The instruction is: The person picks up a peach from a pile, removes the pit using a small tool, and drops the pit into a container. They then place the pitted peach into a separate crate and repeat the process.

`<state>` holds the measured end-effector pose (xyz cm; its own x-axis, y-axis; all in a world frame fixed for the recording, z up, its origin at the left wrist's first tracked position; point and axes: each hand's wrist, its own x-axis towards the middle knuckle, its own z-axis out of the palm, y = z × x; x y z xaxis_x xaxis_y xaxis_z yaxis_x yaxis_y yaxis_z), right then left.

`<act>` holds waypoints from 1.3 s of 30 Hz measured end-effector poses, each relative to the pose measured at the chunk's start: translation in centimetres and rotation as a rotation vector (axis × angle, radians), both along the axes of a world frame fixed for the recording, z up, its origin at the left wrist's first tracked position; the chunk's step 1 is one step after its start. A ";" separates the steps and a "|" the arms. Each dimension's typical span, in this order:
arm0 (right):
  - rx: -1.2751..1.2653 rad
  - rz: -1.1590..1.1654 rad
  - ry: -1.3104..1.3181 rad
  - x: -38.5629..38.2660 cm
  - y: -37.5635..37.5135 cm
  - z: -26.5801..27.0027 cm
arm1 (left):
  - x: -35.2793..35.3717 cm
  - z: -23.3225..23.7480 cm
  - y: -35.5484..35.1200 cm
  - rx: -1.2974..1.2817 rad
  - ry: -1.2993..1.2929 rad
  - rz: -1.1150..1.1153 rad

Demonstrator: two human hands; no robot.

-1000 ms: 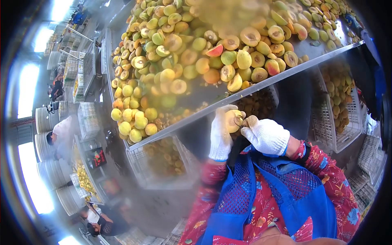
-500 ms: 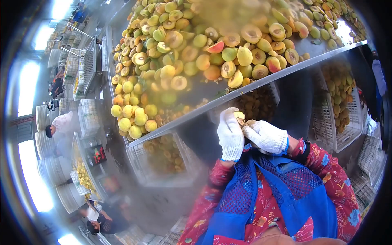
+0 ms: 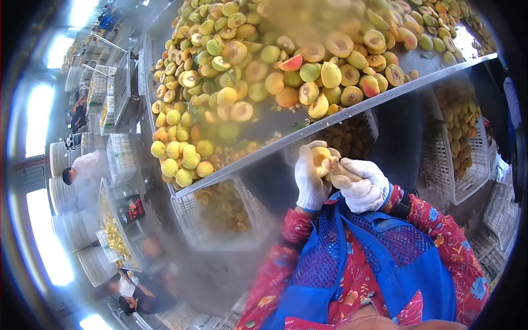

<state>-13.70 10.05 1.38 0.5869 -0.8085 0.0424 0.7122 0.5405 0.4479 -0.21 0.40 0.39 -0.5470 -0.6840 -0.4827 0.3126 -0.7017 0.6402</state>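
My left hand (image 3: 310, 180), in a white knit glove, is closed around a yellow peach (image 3: 320, 157). The fruit's yellow flesh shows at the top between thumb and fingers. My right hand (image 3: 365, 186), gloved the same way, has its fingers curled with the tips against the peach. What lies inside those right fingers is hidden. Both hands are in front of my blue apron (image 3: 396, 247), just below the metal rim (image 3: 341, 114) of a work table. Piled on that table are halved peaches (image 3: 350, 95), many with a brown hollow, and whole-looking yellow ones (image 3: 183, 177).
Under the table stand a white crate (image 3: 190, 220) of fruit pieces and another crate (image 3: 440, 165) at the right. Several people work at the left, one person (image 3: 85, 166) in a light top by stacked white tubs (image 3: 74, 231). Blurry spots cover parts of the view.
The peach has turned, so more of its yellow flesh faces up. My right hand has rolled over and sits slightly lower, its fingers curled at the fruit.
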 end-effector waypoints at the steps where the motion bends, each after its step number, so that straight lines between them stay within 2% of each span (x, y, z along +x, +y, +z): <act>1: -0.014 -0.047 0.015 0.0 -0.1 0.8 | 0.0 -0.5 0.2 -0.067 -0.097 0.026; 4: 0.020 -0.058 0.135 -0.9 -0.8 0.1 | 4.5 -0.4 -1.9 -0.077 -0.316 0.027; 6: 0.109 -0.053 0.220 -2.2 -0.4 -0.7 | 8.7 3.2 -3.7 -0.482 -0.925 -0.036; 7: 0.162 -0.059 0.388 -2.6 0.0 -1.6 | 11.2 3.0 -4.9 -0.813 -1.380 -0.069; 8: 0.178 -0.003 0.681 -2.3 -0.1 -1.4 | 13.4 2.7 -5.9 -1.140 -1.835 -0.120; 10: 0.196 0.094 1.273 -2.3 -0.3 -0.5 | 13.8 4.4 -8.7 -1.109 -2.007 -0.089; 11: 0.188 0.178 1.441 -2.1 -0.9 0.6 | 12.5 5.7 -10.7 -0.955 -1.947 -0.132; 12: 0.067 0.191 1.654 -1.9 -1.3 1.3 | 10.4 6.7 -12.2 -0.897 -1.820 -0.087; 14: -0.195 0.209 2.076 -1.8 -2.0 2.0 | 8.7 3.3 -16.8 -1.031 -1.729 -0.252; 15: -0.270 0.126 2.212 -1.7 -1.6 1.2 | 6.8 2.2 -18.2 -1.043 -1.714 -0.308; 17: -0.335 0.001 2.412 -1.6 -1.2 0.7 | 3.1 0.9 -19.4 -0.919 -1.643 -0.175; 23: -0.323 -0.075 2.375 -1.6 -2.2 3.7 | 1.5 -0.7 -18.5 -0.971 -1.239 -0.011; 26: -0.376 -0.194 2.395 -0.8 -3.7 4.7 | 2.2 1.4 -14.8 -0.442 -0.484 -0.045; 28: -0.437 -0.231 2.441 -0.2 -4.4 5.0 | 1.9 3.3 -11.9 -0.209 -0.240 -0.094; 31: -0.535 -0.220 2.521 0.7 -5.1 5.1 | 2.1 3.2 -8.4 -0.111 -0.140 -0.135; 32: -0.528 -0.188 2.507 0.8 -5.0 5.3 | 2.1 3.0 -7.5 -0.029 -0.063 -0.120; 35: -0.517 -0.160 2.422 1.1 -4.6 5.6 | 1.8 3.1 -5.8 -0.036 0.054 -0.200; 38: -0.603 -0.014 2.606 1.4 -3.8 5.5 | 1.9 2.6 -4.3 -0.238 -0.054 -0.168; 39: -0.569 0.013 2.558 1.4 -3.7 5.6 | 2.0 3.5 -3.7 -0.497 -0.302 -0.161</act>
